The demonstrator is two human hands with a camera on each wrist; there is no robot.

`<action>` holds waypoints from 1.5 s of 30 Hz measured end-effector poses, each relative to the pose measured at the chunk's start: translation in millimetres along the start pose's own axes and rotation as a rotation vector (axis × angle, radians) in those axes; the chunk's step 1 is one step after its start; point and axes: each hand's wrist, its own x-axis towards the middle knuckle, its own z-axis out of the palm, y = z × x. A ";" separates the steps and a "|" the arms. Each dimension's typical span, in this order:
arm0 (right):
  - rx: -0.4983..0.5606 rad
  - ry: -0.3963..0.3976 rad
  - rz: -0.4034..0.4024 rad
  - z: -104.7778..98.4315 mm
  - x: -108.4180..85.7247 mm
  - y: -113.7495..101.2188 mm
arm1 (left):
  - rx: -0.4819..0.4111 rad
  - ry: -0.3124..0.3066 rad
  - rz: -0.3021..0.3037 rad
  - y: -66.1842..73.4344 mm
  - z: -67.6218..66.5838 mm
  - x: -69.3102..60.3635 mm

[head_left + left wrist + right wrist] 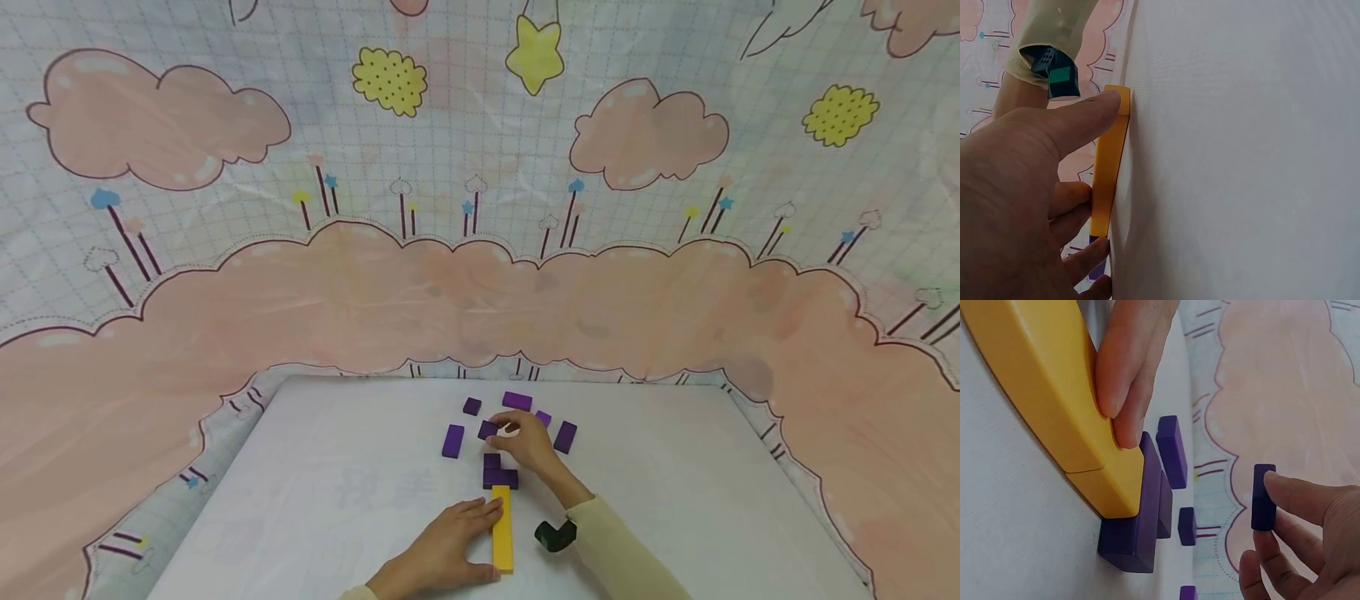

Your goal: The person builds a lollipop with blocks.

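In the head view my right hand [531,443] pinches a small dark purple block [487,430] between thumb and fingers, raised off the table in the right wrist view. My left hand [448,546] lies beside a long yellow block [503,533]. Its fingertips touch the yellow block's left side and its thumb rests at the near end, as the left wrist view shows. Against the far end of the yellow block lies a dark purple block [1130,544] set crosswise. Another small purple block [492,461] sits behind that one, at its left.
Around the right hand lie loose purple blocks: a small one [472,406], a long one [517,401] at the back, one [453,442] to the left and one [566,437] to the right. A dark green boxy object [555,536] is by the right sleeve. The white tabletop [315,483] meets a patterned cloth [480,300].
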 end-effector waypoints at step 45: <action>-0.035 0.033 0.059 -5.9 -27.7 32.4 | -0.012 0.001 0.005 -3.6 -2.6 -1.0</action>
